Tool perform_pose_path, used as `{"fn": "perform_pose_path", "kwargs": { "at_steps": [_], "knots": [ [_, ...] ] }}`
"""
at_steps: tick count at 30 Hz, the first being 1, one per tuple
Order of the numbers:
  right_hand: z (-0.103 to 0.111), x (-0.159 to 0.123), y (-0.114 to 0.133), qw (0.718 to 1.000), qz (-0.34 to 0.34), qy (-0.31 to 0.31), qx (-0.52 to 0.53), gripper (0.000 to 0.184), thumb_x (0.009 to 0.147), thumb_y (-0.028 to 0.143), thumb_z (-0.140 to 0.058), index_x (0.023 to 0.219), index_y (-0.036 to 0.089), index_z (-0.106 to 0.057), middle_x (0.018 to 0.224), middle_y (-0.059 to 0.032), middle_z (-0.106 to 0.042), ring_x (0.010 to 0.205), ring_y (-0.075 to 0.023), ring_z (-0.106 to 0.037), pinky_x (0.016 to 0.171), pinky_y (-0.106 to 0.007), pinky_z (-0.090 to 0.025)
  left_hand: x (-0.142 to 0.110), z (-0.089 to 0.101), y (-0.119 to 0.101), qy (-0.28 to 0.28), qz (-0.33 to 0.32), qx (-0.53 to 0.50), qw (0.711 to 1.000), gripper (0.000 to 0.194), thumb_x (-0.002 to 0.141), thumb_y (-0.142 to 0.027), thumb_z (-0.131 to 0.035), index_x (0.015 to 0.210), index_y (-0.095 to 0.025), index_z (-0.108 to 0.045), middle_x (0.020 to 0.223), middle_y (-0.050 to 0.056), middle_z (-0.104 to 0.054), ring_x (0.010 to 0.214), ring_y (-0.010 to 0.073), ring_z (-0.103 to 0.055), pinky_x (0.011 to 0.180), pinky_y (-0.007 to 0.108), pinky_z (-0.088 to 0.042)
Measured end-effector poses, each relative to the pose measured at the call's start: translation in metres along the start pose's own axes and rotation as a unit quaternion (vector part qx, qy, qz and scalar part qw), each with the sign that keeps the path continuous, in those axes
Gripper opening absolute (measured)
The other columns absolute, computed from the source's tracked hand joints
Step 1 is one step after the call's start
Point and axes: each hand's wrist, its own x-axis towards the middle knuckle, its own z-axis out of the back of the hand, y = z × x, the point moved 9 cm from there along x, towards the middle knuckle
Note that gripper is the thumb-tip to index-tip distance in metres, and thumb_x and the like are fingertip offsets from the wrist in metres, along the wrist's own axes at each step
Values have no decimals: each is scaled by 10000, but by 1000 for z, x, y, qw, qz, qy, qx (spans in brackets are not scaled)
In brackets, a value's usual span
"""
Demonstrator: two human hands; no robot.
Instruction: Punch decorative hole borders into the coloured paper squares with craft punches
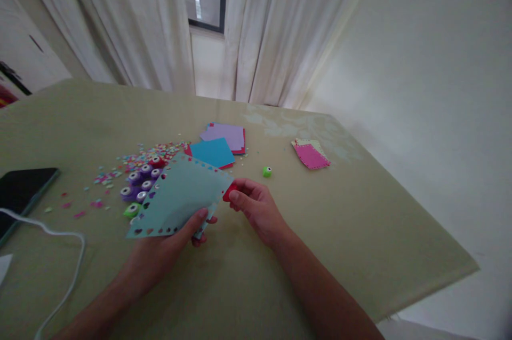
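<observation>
My left hand (pixel 188 230) is closed on a pale blue-green sheet of paper (pixel 188 196), thumb on top and fingers beneath. Small heart-like shapes are punched along several of its edges. At the sheet's right corner, my right hand (pixel 254 201) grips a small red craft punch (pixel 229 192) between thumb and fingers. The punch sits at the paper's edge; whether its jaws are pressed is hidden. Behind the sheet's left side are several purple punches (pixel 136 177), a red punch (pixel 157 161) and a green punch (pixel 132 210).
Colourful paper bits (pixel 148 156) lie scattered at left. Blue paper (pixel 214 152) and lilac sheets (pixel 226 134) are stacked beyond. A small green punch (pixel 267 171) stands near pink punched paper (pixel 312 156). A dark tablet (pixel 24 190) and white cable (pixel 82 254) lie at left.
</observation>
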Motion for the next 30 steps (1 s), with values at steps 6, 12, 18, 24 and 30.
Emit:
{"fn": "perform_pose_path", "kwargs": {
  "at_steps": [6, 12, 18, 24, 30],
  "knots": [
    [0, 0, 0, 1000, 1, -4, 8, 427, 692, 448, -962, 994, 201, -787, 858, -17, -752, 693, -131, -575, 657, -279, -424, -1, -3, -2, 10, 9, -28, 1000, 430, 870, -670, -690, 830, -271, -844, 705, 25, -799, 613, 233, -732, 672, 343, -630],
    [-1, -1, 1, 1000, -1, 0, 9, 423, 693, 447, -962, 1005, 215, -795, 873, -21, -753, 704, -139, -583, 666, -282, -440, -1, -1, -6, 4, 14, -27, 1000, 448, 853, -690, -692, 811, -269, -840, 704, 30, -797, 618, 245, -740, 659, 356, -635],
    [-2, -2, 3, 1000, 1, -2, 8, 410, 672, 437, -972, 974, 219, -800, 860, -15, -753, 695, -135, -579, 652, -273, -434, -1, -2, 0, 6, 9, -35, 999, 433, 872, -672, -689, 840, -268, -839, 730, 27, -807, 602, 231, -726, 654, 345, -629],
    [-4, -3, 3, 1000, -1, 10, 0, 393, 715, 428, -951, 1022, 225, -810, 867, -19, -756, 708, -136, -590, 678, -277, -444, 1, 1, -11, -3, 3, -44, 999, 439, 852, -668, -697, 822, -251, -829, 722, 34, -805, 583, 230, -719, 627, 346, -634],
    [-1, -2, 2, 1000, -1, 0, -1, 395, 714, 435, -953, 1019, 227, -811, 895, -29, -769, 723, -144, -602, 669, -276, -440, 0, -1, -11, 8, 8, -50, 999, 426, 850, -657, -711, 807, -247, -822, 706, 37, -802, 594, 240, -731, 630, 353, -640]
  ]
}}
